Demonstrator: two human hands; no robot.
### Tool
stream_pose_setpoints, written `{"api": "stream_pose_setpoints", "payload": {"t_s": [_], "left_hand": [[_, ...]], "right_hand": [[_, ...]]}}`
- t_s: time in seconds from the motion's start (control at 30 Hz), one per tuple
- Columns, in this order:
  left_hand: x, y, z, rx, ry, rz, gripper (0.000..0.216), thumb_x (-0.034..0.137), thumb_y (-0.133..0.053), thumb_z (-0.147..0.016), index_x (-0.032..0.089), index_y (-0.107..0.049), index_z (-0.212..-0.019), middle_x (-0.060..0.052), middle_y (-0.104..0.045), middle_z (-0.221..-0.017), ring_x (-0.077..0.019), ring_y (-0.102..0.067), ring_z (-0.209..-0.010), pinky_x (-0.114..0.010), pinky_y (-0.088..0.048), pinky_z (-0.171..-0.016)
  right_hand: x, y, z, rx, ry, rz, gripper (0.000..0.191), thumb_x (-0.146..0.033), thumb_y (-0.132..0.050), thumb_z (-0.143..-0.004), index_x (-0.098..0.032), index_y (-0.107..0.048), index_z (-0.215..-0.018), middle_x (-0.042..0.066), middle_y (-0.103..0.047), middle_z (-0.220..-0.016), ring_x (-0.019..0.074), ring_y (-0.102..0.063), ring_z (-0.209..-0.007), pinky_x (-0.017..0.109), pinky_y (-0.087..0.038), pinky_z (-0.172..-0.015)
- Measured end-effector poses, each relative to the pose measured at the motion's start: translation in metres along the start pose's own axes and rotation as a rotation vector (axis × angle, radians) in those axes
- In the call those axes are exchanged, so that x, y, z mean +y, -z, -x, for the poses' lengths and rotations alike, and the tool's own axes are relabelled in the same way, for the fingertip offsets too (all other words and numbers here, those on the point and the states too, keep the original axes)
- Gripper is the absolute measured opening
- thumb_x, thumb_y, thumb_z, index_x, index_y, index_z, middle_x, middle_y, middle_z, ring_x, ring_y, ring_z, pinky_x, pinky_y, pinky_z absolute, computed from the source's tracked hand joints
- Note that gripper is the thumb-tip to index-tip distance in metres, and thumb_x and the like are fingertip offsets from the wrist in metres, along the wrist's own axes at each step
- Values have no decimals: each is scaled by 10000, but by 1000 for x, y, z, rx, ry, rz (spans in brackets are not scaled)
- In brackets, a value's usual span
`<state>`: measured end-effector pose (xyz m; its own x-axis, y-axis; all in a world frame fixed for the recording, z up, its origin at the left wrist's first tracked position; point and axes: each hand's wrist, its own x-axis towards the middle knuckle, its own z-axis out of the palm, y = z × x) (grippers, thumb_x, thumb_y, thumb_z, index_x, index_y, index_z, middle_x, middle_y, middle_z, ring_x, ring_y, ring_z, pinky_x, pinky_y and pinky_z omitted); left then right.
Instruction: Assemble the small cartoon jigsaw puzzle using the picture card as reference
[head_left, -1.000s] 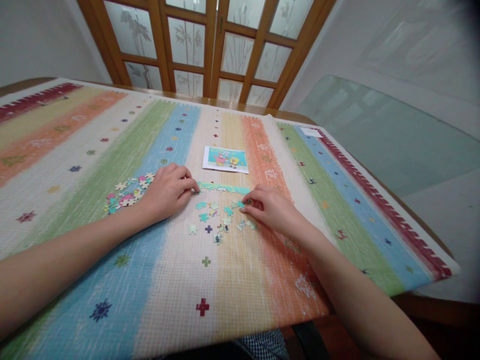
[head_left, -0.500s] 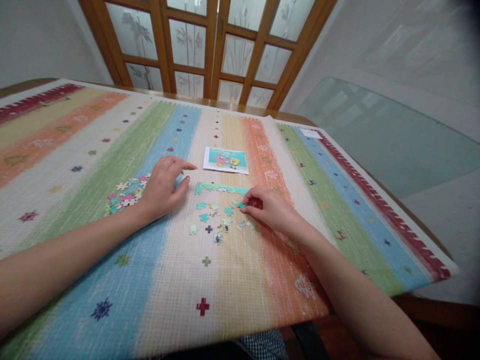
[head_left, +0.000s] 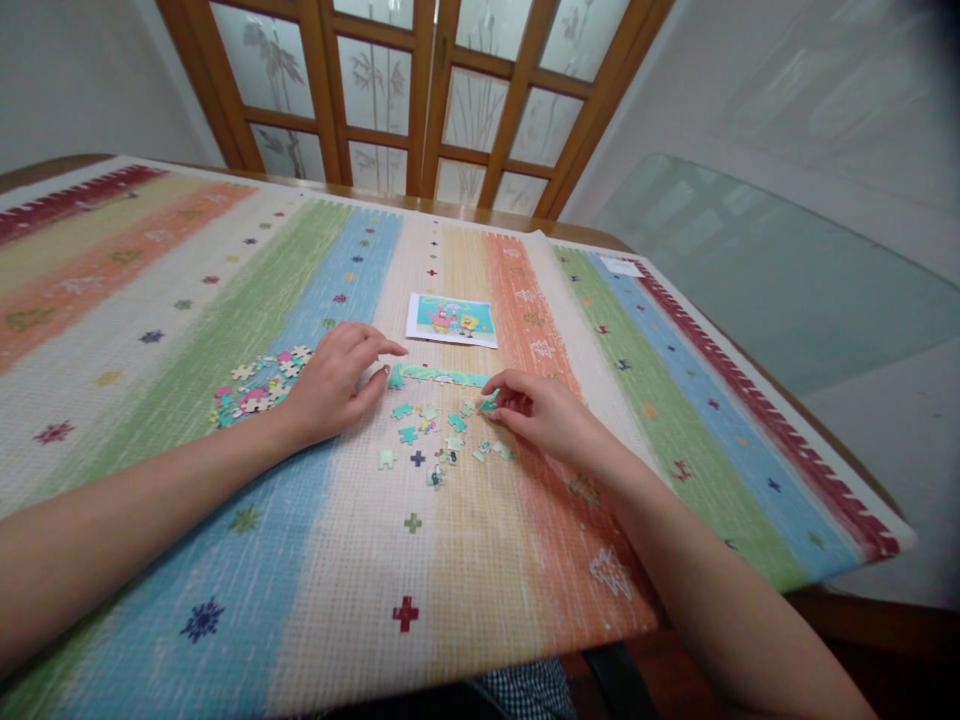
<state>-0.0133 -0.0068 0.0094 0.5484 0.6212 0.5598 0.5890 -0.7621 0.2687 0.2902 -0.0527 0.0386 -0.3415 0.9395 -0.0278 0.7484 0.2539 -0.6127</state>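
Note:
My right hand (head_left: 536, 410) pinches a teal puzzle piece (head_left: 488, 405) between thumb and fingertips, close below the right end of a joined strip of puzzle pieces (head_left: 446, 377). At the strip's left end is my left hand (head_left: 345, 380), its thumb and index finger apart and nothing between them. Below the strip lie several loose teal and pale green puzzle pieces (head_left: 407, 435). A larger heap of mixed puzzle pieces (head_left: 251, 390) lies to the left, partly covered by my left hand and wrist.
A printed cartoon picture (head_left: 451, 320) lies flat beyond the strip. The striped tablecloth (head_left: 360, 560) covers the table. A small white paper (head_left: 619, 266) rests near the far right edge. Wooden doors with glass panes (head_left: 375, 110) stand behind the table.
My left hand has shifted slightly right and nearer to me, toward the strip's left end. My right hand, with the puzzle piece, has barely moved.

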Motion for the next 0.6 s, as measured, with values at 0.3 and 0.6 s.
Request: {"api": "stream_pose_setpoints", "payload": {"t_s": [0.3, 0.6], "left_hand": [[-2, -1, 0, -14, 11, 18, 238, 205, -495, -979, 224, -583, -1200, -85, -594, -1109, -255, -553, -1066, -432, -449, -957], [0, -1, -1, -27, 23, 20, 235, 213, -484, -979, 215, -597, -1186, -86, -602, -1100, -252, -558, -1072, -438, -451, -965]], "right_hand": [[0, -1, 3, -111, 79, 79, 98, -203, -700, -882, -216, -755, -963, 29, -682, -851, 152, -622, -739, 293, -479, -704], [-10, -11, 7, -44, 230, 195, 217, -267, -654, -959, -241, -727, -1163, 83, -617, -1053, 209, -616, -975, 348, -499, -880]]}}
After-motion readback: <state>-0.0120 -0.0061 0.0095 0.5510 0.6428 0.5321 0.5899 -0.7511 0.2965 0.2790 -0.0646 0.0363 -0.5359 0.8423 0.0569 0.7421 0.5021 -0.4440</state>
